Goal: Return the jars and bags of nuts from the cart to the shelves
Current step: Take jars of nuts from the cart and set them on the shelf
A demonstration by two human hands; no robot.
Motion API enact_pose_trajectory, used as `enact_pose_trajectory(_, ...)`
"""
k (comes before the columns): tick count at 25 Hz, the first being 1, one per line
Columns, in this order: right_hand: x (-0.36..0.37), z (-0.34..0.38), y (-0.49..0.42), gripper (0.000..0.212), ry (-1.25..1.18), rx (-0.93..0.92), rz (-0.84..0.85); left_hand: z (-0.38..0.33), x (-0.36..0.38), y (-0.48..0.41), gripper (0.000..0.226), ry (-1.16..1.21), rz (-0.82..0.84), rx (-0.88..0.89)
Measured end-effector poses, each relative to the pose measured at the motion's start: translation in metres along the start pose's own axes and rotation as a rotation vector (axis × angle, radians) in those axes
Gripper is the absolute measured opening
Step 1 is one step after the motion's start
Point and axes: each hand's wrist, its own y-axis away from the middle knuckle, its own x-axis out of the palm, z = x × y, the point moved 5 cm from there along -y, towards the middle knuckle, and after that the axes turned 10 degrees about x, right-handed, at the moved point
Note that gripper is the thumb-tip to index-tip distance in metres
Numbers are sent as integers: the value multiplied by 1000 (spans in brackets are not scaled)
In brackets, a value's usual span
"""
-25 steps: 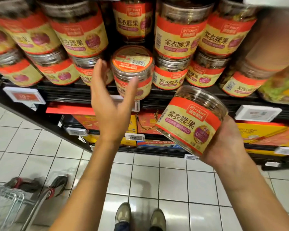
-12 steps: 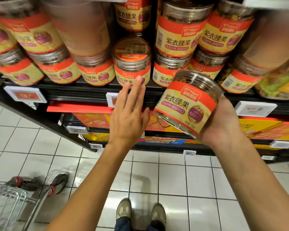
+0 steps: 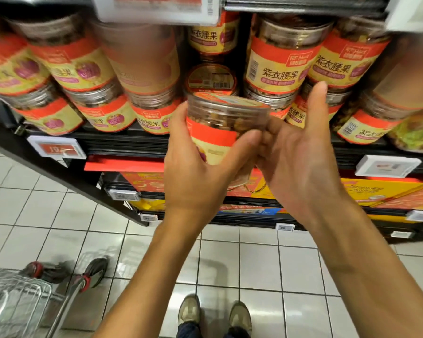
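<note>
clear plastic nut jar with red-and-yellow label [image 3: 215, 135] upright, axis 12–6 | left hand [image 3: 193, 174] fingers grip it; right hand [image 3: 300, 164] open at 3 | black shelf [image 3: 122, 143] slot at 12

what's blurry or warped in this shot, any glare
Head view: motion blur smears the overhead price tag and the pale jar below it; the held jar and right hand are soft; wide-angle distortion fans the shelved jars outward; floor tiles carry mild sheen.

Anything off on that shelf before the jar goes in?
Nothing spilled or damaged. Only oddity: an empty front slot above the bare lid, behind the held jar in the left hand.
</note>
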Motion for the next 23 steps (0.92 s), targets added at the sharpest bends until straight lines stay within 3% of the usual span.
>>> enact_pose_trajectory(4,-9,-7,21,61,174,-230,-269,6,-19,-3,76,147,-235,30)
enact_pose_trajectory(6,0,-19,34,54,262,-330,-245,5,-23,-5,78,133,-277,52)
enact_pose_trajectory(8,10,-25,41,53,312,-377,-153,0,-24,-8,78,160,-244,72)
enact_pose_trajectory(12,12,-10,39,48,190,-414,-109,-13,-25,-5,70,423,-163,83)
enact_pose_trajectory(15,19,7,28,60,231,-440,-62,-16,-28,-11,70,489,-151,58)
enact_pose_trajectory(18,24,22,6,60,395,-427,-162,-10,-25,-26,49,388,-121,63)
enact_pose_trajectory(20,22,29,-10,57,442,-379,-290,0,-20,-34,46,268,-51,44)
enact_pose_trajectory(23,17,29,-16,55,285,-420,-390,16,-19,-35,44,194,3,-7)
